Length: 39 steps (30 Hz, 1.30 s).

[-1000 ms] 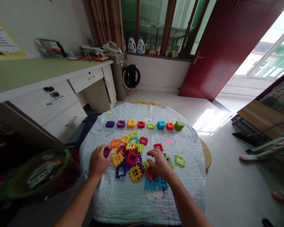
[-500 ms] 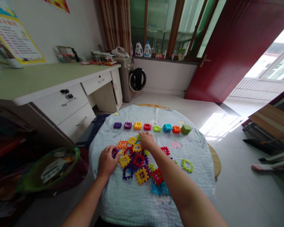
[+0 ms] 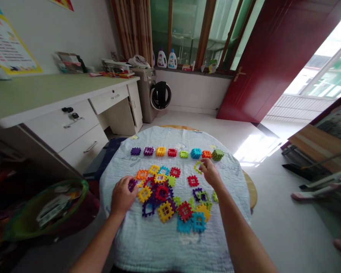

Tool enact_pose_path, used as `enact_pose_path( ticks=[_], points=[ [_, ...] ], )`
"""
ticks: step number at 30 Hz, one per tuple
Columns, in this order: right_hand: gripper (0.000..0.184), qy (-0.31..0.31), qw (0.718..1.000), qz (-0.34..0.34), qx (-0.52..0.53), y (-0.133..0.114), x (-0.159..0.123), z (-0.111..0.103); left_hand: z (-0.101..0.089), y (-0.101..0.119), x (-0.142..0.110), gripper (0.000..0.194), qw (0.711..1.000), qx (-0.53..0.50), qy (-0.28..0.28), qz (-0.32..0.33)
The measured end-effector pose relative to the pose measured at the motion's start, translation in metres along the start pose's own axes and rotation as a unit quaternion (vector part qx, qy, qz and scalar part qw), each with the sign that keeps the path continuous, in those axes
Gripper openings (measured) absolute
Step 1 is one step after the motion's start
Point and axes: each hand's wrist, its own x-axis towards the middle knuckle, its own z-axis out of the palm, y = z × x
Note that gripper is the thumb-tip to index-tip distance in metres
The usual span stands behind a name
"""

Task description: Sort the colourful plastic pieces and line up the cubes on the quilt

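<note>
My right hand [image 3: 210,172] pinches a light green square frame block [image 3: 198,167] above the cloth, in front of the row of blocks. At the left side of a loose pile, my left hand [image 3: 123,196] has its fingers closed around a purple block [image 3: 132,185], partly hidden by them. The pile mixes notched plastic blocks: an orange one [image 3: 142,174], a yellow one [image 3: 165,211], a dark red one [image 3: 185,211] and a blue one [image 3: 199,222]. Apart from it lies a red window block [image 3: 193,181].
Along the far side runs a row of colour-sorted stacks, from a dark purple stack [image 3: 135,151] to an olive green stack [image 3: 218,154]. A pale blue cloth [image 3: 159,246] covers the round table. A basket [image 3: 45,208] stands left, beside a desk [image 3: 59,89].
My right hand has moved right from the back of the pile, carrying the light green block. My left hand stays by the pile with the purple block. The view has shifted slightly.
</note>
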Motion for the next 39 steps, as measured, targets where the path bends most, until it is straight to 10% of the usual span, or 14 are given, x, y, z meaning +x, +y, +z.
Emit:
enact_pose_path(
  ticks=[5,11,39],
  points=[
    [0.025,-0.028,0.994,0.091,-0.056,0.067,-0.028,-0.062,0.001,-0.003,0.001,0.025,1.000,0.008,-0.007,0.013],
    [0.029,0.001,0.983,0.070,-0.169,0.087,-0.044,-0.069,0.002,-0.005,0.002,0.026,1.000,0.014,-0.004,0.026],
    [0.031,-0.155,0.948,0.004,-0.276,0.039,-0.099,-0.074,0.003,-0.006,0.003,0.024,0.999,0.020,-0.003,0.029]
  ],
)
